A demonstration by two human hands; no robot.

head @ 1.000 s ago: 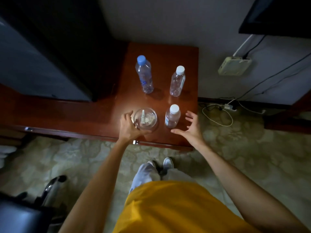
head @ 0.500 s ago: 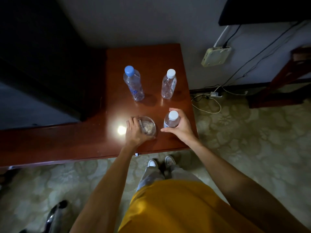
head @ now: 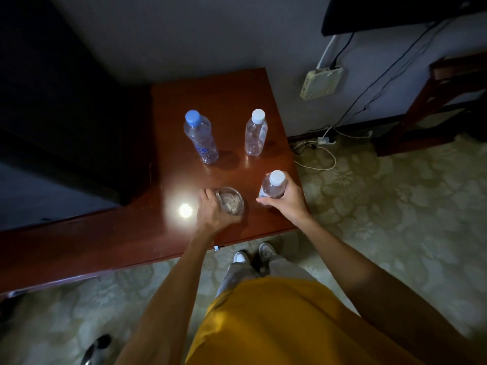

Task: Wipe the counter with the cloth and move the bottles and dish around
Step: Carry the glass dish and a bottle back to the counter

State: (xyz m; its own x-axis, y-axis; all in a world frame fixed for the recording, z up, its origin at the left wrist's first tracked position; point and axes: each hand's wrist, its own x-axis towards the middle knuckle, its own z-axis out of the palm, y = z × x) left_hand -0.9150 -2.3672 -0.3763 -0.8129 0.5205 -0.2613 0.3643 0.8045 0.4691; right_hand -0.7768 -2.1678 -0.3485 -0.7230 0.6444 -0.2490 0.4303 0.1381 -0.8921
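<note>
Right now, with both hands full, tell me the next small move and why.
Probably lift both clear and set them aside. The left hand grips the glass dish, the right hand is closed around the near bottle, and no cloth is in view, so the counter front needs freeing first.

Count on the surface:

Bottles, clear plastic, capped: 3.
- blue-capped bottle: 1, far left.
- white-capped bottles: 2. One far right, one near right inside the right hand.

Glass dish: 1, under the fingers of the left hand.

Hands: 2.

Bright light reflection on the wood: 1.

Shoes on the floor: 2.

Wall box with cables: 1.
</note>
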